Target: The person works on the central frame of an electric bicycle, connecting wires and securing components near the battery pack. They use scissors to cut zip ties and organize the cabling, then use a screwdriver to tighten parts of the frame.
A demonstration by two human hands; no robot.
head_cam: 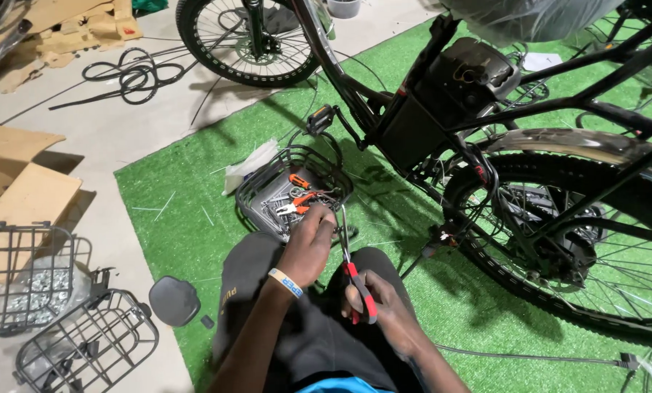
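While the person sat on the green mat (195, 218), the right hand (384, 306) was clenched around the red-and-black handles of the pliers (355, 280), whose metal nose pointed up toward the left hand. Left hand (310, 244), with a wristband (286, 282) on the wrist, was curled with fingers reaching into the black wire basket (257, 193) just ahead of the knees; could not tell what it gripped. Orange-handled tools (300, 196) lay inside that basket. Two more wire baskets (85, 342) sat on the concrete floor at left, near flat cardboard (27, 193). Beyond, the black bicycle (486, 116) stood on the mat, rear wheel (581, 240) at right, front wheel (242, 40) farther back beside coiled cable (133, 73).
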